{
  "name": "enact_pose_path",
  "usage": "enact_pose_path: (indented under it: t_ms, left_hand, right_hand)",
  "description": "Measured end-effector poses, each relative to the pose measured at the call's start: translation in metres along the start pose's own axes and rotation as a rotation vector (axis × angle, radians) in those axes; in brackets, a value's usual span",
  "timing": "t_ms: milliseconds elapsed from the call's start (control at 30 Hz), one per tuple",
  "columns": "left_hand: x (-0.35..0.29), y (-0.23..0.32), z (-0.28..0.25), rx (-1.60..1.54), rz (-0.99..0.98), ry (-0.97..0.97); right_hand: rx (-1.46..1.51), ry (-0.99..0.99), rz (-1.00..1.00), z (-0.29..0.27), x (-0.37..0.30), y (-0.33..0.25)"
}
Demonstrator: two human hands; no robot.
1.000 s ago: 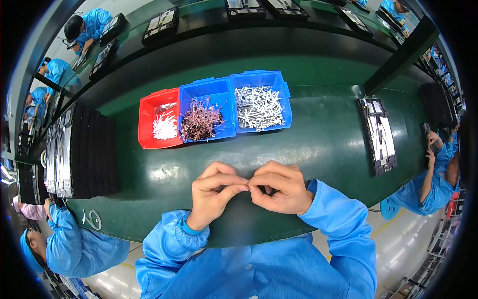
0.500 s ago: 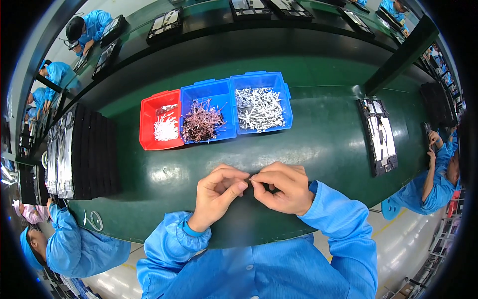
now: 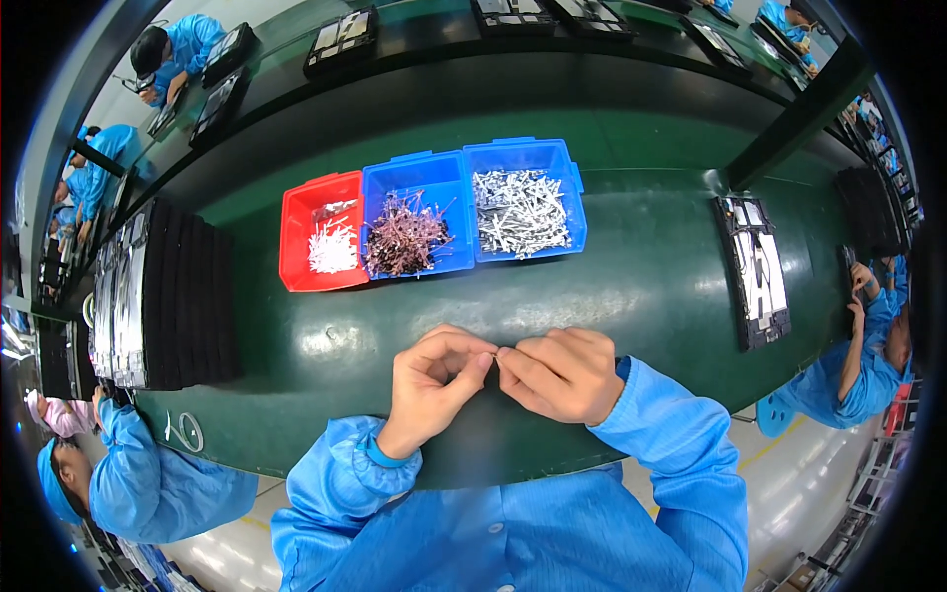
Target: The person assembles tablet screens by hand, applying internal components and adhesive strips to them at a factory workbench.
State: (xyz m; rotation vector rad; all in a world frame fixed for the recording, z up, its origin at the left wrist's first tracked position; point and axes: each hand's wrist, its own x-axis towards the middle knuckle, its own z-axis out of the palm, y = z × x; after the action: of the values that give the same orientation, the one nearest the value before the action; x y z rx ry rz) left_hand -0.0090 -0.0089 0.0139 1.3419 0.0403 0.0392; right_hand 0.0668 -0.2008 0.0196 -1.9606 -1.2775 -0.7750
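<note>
- Fingertips [image 3: 475,371] meet nearer the wearer than the middle bin [image 3: 414,176], slightly to its right.
- Left hand [image 3: 426,387] and right hand [image 3: 564,379] appear to share a tiny piece [image 3: 495,357], each pinching it between thumb and index.
- Compared with half a second ago, the right fingers fold in tighter and the tips draw closer; that suggests fine handwork on the piece is in progress, not finished.
- The piece is too small and covered to tell which way it points or how its long axis lies.
- A red bin [image 3: 298,232] of white bits [image 3: 333,251] sits left of the middle bin; a blue bin [image 3: 518,158] stands right.
</note>
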Motion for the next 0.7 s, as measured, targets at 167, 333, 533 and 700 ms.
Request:
enact_pose_path:
  t_ms: [167,333,533,700]
  left_hand:
    - [-0.0016,-0.0024,0.0000,0.037,-0.016,0.048]
    - [-0.0020,-0.0039,0.0010,-0.028,-0.051,0.067]
    - [-0.0030,-0.0056,0.0010,-0.023,-0.063,0.072]
    - [-0.0034,-0.0071,-0.0020,0.005,-0.110,0.070]
  right_hand:
    - [-0.035,-0.016,-0.036,0.0026,-0.0006,0.0000]
    - [-0.031,-0.016,-0.031,0.0050,-0.0005,-0.0011]
    - [-0.042,0.004,-0.025,0.0069,-0.0004,-0.0021]
    - [-0.093,-0.039,-0.047,0.0044,-0.0002,-0.0028]
